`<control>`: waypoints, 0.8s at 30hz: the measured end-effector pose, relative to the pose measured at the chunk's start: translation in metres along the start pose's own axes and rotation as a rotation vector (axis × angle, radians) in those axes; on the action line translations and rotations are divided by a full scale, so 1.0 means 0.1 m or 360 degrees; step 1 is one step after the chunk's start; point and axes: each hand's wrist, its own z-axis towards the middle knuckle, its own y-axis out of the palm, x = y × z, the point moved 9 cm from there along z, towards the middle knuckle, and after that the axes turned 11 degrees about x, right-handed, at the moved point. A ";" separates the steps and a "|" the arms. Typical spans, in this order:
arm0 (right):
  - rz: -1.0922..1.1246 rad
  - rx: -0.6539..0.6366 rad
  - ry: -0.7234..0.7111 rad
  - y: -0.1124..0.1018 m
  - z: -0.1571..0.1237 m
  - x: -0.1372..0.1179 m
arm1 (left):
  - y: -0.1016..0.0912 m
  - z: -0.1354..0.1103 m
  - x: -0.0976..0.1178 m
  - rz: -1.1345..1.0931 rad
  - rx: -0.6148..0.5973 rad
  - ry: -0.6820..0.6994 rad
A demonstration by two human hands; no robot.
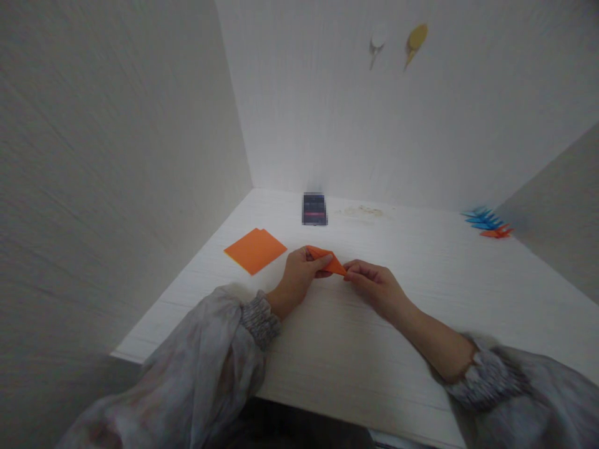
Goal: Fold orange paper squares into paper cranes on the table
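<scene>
Folded orange paper (pixel 336 265) is resting in both hands over the middle of the white worktop (pixel 421 249), its narrow point aiming towards the right hand (pixel 374 284). Left hand (pixel 298 272): grip closing on the paper's wider part, thumb lying across the upper face, fingers curling beneath. Right hand: grip pinching the pointed end between thumb and forefinger. Pale grey sleeves (pixel 210 349) with gathered cuffs are covering the forearms to just short of the wrists.

Left of the hands, flat orange sheets (pixel 255 251) are lying in a slightly offset stack, near the left hand but not touching it. Beyond, a dark object (pixel 314 209) is sitting near the back wall (pixel 299 93); pixelation is hiding its details. Far right, blue folded pieces (pixel 483 219) are lying in a row, an orange folded piece (pixel 496 232) joining at the near end. A white hook (pixel 378 40) and a yellow hook (pixel 417 37) are showing high on the back wall
</scene>
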 end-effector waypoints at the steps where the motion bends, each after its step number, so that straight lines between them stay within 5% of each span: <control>1: 0.0025 0.0004 -0.0004 0.00 0.00 0.01 | 0.01 -0.01 0.00 0.0001 -0.0007 0.0001; 24: 0.0448 0.0143 0.0230 -0.05 0.01 0.11 | -0.10 0.03 0.04 0.0014 0.0141 0.0012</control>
